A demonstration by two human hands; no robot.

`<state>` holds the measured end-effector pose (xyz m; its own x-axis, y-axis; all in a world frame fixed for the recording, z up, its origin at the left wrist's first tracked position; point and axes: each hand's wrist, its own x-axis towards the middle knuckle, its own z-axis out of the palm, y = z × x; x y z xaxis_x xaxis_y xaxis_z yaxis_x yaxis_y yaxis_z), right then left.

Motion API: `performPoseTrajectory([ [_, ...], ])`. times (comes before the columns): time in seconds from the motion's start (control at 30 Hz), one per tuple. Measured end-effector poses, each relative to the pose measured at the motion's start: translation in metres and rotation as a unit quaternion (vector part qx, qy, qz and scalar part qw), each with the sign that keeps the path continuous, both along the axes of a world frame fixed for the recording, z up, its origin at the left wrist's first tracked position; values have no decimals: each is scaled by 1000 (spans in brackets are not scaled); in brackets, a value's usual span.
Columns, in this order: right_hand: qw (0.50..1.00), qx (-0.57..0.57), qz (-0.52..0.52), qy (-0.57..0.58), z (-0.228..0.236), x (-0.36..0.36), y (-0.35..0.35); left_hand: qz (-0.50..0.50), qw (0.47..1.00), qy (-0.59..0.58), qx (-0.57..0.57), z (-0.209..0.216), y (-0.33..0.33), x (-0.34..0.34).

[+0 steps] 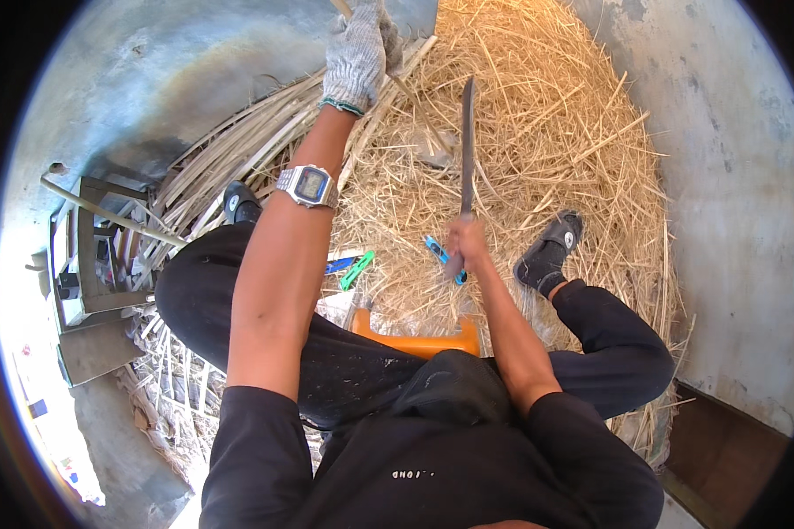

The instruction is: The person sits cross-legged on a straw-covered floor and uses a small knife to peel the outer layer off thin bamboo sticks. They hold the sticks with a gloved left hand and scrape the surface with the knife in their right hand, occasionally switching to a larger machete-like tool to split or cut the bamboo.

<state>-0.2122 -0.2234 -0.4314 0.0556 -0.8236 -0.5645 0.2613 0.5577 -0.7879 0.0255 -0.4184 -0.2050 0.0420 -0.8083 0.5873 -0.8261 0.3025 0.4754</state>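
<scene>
My left hand [355,57], in a grey knitted glove, is stretched far forward and closed around a thin bamboo strip [422,113]. The strip slants from above the glove down toward the shavings. My bare right hand [468,243] grips the handle of a long machete [468,141]. Its dark, narrow blade points away from me, to the right of the strip and apart from the glove. Around my right hand lie a light blue box cutter [435,248], a green box cutter [356,270] and a dark blue tool [339,264] partly hidden beside the green one.
A bundle of long split strips [247,132] leans along the left wall. Straw-like shavings [556,106] cover the floor between my spread legs. An orange plastic stool [419,341] sits close to me. At far left stands a wooden rack [97,256] with small items; a grey wall [723,176] rises at right.
</scene>
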Motion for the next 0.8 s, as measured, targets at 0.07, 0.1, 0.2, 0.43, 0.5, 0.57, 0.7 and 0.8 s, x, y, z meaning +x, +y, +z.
performPoseTrajectory([
  [0.07,983,-125,-17,136,67,9,-34,-99,946,305,38,1,6,-2],
  [0.1,978,-172,-29,112,108,12,-46,-167,875,445,96,-9,-4,3],
  [0.2,929,-346,-106,82,155,8,-62,-136,808,565,103,16,14,-32],
  [0.43,841,29,114,528,-92,-37,55,-100,862,466,173,18,-5,-40],
  [0.5,934,76,174,304,-92,-42,46,-70,980,181,37,16,-5,-35],
  [0.57,968,140,166,128,-87,-39,45,-62,991,104,-58,18,1,-35],
  [0.7,982,150,87,76,-71,-28,37,-145,884,412,166,33,11,-34],
  [0.8,954,74,117,265,-72,-38,39,-128,853,458,214,57,37,-47],
])
